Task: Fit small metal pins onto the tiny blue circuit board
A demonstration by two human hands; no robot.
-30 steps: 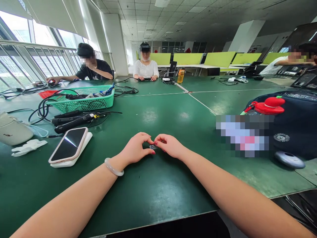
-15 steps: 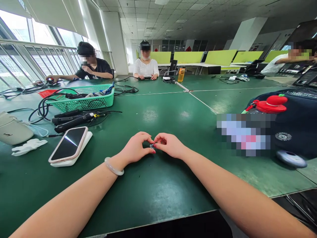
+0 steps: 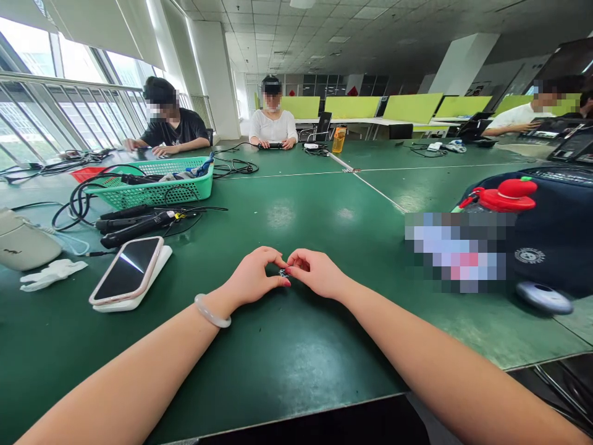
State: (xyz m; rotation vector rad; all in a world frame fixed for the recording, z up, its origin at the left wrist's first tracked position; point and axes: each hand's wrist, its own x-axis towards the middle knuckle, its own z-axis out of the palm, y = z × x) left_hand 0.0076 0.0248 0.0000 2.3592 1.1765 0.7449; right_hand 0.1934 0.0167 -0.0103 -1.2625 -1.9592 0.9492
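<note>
Just below frame centre, a small patterned piece (image 3: 283, 273) sits between the left hand's (image 3: 251, 275) thumb and finger, a narrow grip; the right hand (image 3: 319, 274) touches its edge, pinch unclear. Handling seems unfinished; how much remains I cannot tell.

Black-and-white piece (image 3: 284, 272), green table (image 3: 259, 383).

This is an office, a wide open-plan room. Lime-green partitions (image 3: 412, 110) rise along white desks (image 3: 359, 122) at the back, near a dark office chair (image 3: 323, 128). A panelled ceiling (image 3: 259, 31) spreads overhead, big windows (image 3: 30, 46) with blinds (image 3: 102, 31) line the left side, and people (image 3: 273, 127) sit around a large green table (image 3: 278, 232).
</note>
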